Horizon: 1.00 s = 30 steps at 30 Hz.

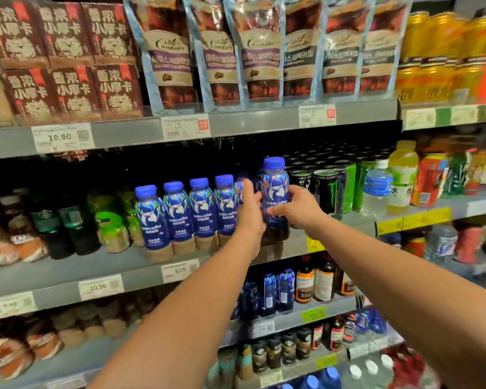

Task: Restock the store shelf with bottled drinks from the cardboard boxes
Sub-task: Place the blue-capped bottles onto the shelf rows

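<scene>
"Gripping what, those fingers [277, 211] on the right?" the desk asks.

"A blue-capped coffee bottle [275, 189]. They curl across its label with the thumb on the far side, so the right hand [299, 209] is wrapped round its lower half."

"And the left?"

"The left hand [250, 213] shows its back, just beside that bottle. Its fingertips [247, 189] point up against a fifth bottle [239, 189], which is mostly hidden behind them. Whether they curl round it, I cannot tell."

"Where does the held bottle sit?"

"At the right end of a row of four matching bottles [177, 214] on the middle shelf [118, 269], its cap higher than theirs. Whether its base touches the shelf is unclear. Black cans [324, 189] stand just to its right."

"And further out?"

"The left forearm [194, 304] and right forearm [390, 270], both bare, reach up from the bottom edge. A price tag [180, 270] reading 6.59 sits on the shelf front below the row. On the shelf above stand coffee pouches [166, 51], with brown cartons [65, 37] to their left. A clear water bottle [376, 189] with a blue cap stands well to the right. The lower shelves hold more bottles, too blurred to read."
</scene>
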Each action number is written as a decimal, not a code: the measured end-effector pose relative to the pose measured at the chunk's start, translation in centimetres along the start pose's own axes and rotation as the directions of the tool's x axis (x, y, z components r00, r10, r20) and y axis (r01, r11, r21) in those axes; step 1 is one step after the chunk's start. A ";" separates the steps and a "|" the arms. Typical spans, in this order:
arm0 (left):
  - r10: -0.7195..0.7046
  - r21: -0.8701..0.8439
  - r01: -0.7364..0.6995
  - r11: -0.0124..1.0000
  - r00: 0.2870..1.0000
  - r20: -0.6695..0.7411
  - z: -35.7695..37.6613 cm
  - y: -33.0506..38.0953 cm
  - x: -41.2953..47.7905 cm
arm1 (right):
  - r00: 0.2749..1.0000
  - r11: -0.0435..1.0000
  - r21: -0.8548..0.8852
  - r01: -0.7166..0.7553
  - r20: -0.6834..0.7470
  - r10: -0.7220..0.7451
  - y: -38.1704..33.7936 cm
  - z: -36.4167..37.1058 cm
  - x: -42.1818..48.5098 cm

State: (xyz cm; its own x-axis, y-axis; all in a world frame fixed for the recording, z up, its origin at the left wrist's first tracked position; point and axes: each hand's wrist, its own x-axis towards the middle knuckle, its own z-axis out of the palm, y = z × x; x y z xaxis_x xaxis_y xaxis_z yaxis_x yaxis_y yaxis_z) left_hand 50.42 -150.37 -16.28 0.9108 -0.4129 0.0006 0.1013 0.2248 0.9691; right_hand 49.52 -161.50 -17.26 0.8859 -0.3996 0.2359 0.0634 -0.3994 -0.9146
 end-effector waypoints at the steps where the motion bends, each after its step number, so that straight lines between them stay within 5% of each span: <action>1: 0.003 -0.020 -0.004 1.000 0.999 -0.036 0.5 -0.4 0.5 | 1.000 1.000 -0.014 0.004 0.008 -0.004 0.3 -0.1 0.7; 5: 0.047 -0.050 -0.057 0.997 0.983 -0.179 1.4 -1.7 2.4 | 0.998 1.000 -0.008 0.022 0.051 -0.022 1.7 0.2 3.1; 22: 0.029 -0.047 -0.051 0.998 0.919 -0.393 1.8 -6.4 7.5 | 0.991 0.990 0.132 -0.042 0.128 0.024 7.6 2.8 6.6; 30: 0.002 -0.127 -0.081 0.989 0.851 -0.526 2.2 -7.6 7.4 | 0.979 0.975 0.187 -0.116 -0.142 0.144 7.8 3.0 4.9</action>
State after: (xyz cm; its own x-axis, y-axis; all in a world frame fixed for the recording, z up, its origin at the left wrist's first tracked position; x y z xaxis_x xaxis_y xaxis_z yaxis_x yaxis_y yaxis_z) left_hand 55.54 -157.03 -23.08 0.9854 0.1135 -0.1271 0.0772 0.3676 0.9268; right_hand 55.72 -164.06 -24.23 0.8115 -0.5658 0.1459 0.0446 -0.1890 -0.9810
